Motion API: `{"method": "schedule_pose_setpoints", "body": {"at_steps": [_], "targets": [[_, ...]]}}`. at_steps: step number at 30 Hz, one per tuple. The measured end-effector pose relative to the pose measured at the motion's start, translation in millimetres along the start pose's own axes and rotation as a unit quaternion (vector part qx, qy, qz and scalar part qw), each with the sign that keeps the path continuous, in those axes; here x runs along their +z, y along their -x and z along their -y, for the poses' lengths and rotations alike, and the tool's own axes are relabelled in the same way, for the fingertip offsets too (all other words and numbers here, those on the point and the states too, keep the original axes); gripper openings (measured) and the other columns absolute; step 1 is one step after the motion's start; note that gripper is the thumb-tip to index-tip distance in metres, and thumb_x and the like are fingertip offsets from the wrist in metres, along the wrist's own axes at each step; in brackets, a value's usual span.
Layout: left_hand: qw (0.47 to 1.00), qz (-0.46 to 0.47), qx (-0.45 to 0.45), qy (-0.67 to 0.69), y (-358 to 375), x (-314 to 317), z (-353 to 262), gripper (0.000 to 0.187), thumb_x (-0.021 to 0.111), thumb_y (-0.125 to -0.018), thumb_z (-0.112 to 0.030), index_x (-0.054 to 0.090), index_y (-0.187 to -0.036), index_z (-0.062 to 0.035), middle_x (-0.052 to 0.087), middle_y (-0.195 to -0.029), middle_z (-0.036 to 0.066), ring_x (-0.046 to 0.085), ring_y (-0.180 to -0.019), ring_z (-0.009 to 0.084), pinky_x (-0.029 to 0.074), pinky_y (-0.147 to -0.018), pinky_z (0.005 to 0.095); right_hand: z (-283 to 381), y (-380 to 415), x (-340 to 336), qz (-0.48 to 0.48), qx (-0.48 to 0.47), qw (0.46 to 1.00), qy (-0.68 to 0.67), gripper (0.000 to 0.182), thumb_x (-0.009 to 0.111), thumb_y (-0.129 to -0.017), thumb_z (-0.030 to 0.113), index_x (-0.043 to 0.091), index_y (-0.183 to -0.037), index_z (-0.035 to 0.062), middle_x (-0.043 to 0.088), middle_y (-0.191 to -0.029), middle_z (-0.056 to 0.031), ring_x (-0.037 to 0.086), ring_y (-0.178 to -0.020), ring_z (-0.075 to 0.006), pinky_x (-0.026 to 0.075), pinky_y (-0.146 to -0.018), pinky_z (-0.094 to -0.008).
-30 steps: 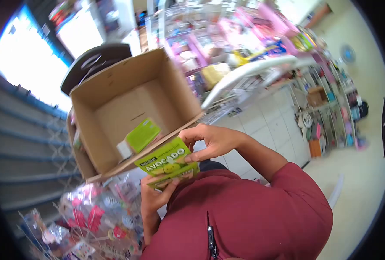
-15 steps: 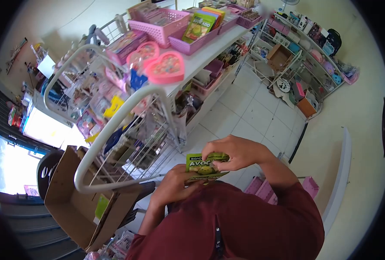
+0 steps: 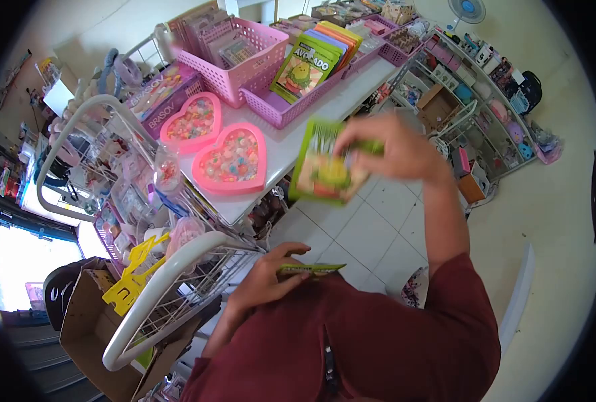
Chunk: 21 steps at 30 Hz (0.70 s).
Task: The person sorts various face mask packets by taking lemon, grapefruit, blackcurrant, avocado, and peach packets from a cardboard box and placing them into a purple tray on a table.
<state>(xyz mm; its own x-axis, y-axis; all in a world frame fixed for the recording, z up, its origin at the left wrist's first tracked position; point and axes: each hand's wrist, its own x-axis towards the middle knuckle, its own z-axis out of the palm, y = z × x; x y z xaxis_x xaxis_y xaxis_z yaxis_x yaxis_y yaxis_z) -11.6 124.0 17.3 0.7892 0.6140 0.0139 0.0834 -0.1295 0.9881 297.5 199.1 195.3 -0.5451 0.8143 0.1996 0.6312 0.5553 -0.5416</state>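
Note:
My right hand pinches one flat green avocado sachet by its upper edge, slightly blurred, out over the floor beside the table. Low against my shirt, my left hand grips more green sachets, seen edge-on. A purple basket on the table holds a matching avocado sachet at the front, with purple, yellow and orange ones behind it. The sachet in my right hand is just in front of this basket and lower.
Two pink heart-shaped boxes of beads lie at the table's near end. Behind them stands a larger pink basket. A white wire rack and a cardboard box are at left. Shelves stand at the far right.
My right hand has lifted one sachet away from the left hand, up and right towards the table. The left hand keeps the others. The view has shifted, bringing the table closer.

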Motion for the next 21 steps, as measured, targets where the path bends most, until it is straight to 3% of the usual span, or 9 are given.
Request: {"method": "schedule_pose_setpoints", "body": {"at_steps": [4, 9, 11, 12, 17, 21], "targets": [[0.998, -0.012, 0.055, -0.031, -39.4, -11.0, -10.0, 0.016, 0.074, -0.09, -0.01, 0.075, -0.104, -0.0022, 0.06, -0.136, 0.014, 0.065, -0.116, 0.0285, 0.053, -0.094, 0.0375, -41.7, -57.6, -57.9, -0.132, 0.05, 0.987, -0.079, 0.027, 0.065, -0.082, 0.007, 0.072, -0.107, 0.0006, 0.072, -0.101, -0.0078, 0.064, -0.098, -0.0113, 0.051, -0.09, -0.028], [0.999, -0.002, 0.037, -0.014, -77.0, -20.3, -19.5, 0.016, 0.075, -0.089, -0.008, 0.075, -0.104, -0.0024, 0.058, -0.135, 0.013, 0.061, -0.12, 0.0257, 0.049, -0.1, 0.0359, -111.0, -123.9, -68.8, -0.142, 0.066, 0.988, 0.01, 0.029, 0.063, -0.085, 0.01, 0.071, -0.111, -0.0008, 0.072, -0.105, -0.0097, 0.065, -0.098, -0.0135, 0.049, -0.091, -0.03], [0.999, -0.03, 0.044, -0.006, -91.5, -18.6, -19.5, 0.015, 0.075, -0.089, -0.008, 0.075, -0.104, -0.0023, 0.059, -0.133, 0.012, 0.061, -0.119, 0.025, 0.049, -0.099, 0.0354, -142.2, -142.2, -56.9, -0.128, -0.002, 0.991, 0.047, 0.029, 0.066, -0.086, 0.02, 0.075, -0.109, 0.0033, 0.073, -0.098, -0.0168, 0.07, -0.091, -0.0255, 0.052, -0.085, -0.0354], [0.997, -0.05, 0.053, 0.001, -98.8, -17.4, -20.2, 0.015, 0.075, -0.089, -0.008, 0.075, -0.103, -0.0023, 0.06, -0.131, 0.012, 0.061, -0.118, 0.0243, 0.049, -0.098, 0.0348, -145.0, -146.4, -53.2, -0.118, 0.045, 0.992, 0.023, 0.029, 0.068, -0.086, 0.02, 0.075, -0.108, 0.003, 0.073, -0.098, -0.0207, 0.071, -0.091, -0.0309, 0.052, -0.085, -0.0379], [0.994, -0.093, 0.057, -0.001, -122.0, -13.2, -20.6, 0.015, 0.074, -0.089, -0.006, 0.075, -0.103, -0.0021, 0.062, -0.128, 0.012, 0.061, -0.117, 0.0235, 0.049, -0.098, 0.0343, -151.3, -156.3, -57.8, -0.127, 0.001, 0.99, 0.061, 0.028, 0.069, -0.085, 0.02, 0.075, -0.105, 0.0022, 0.073, -0.092, -0.0214, 0.071, -0.084, -0.033, 0.054, -0.081, -0.0403], [0.993, -0.117, 0.021, 0.009, -137.7, -7.2, -25.3, 0.016, 0.074, -0.089, -0.006, 0.075, -0.104, -0.0016, 0.062, -0.126, 0.012, 0.062, -0.117, 0.0233, 0.049, -0.098, 0.0342, -144.7, -151.1, -45.0, -0.125, 0.038, 0.988, 0.085, 0.026, 0.065, -0.086, 0.017, 0.074, -0.105, 0.0013, 0.072, -0.087, -0.0211, 0.07, -0.08, -0.0355, 0.053, -0.078, -0.0434]]}}
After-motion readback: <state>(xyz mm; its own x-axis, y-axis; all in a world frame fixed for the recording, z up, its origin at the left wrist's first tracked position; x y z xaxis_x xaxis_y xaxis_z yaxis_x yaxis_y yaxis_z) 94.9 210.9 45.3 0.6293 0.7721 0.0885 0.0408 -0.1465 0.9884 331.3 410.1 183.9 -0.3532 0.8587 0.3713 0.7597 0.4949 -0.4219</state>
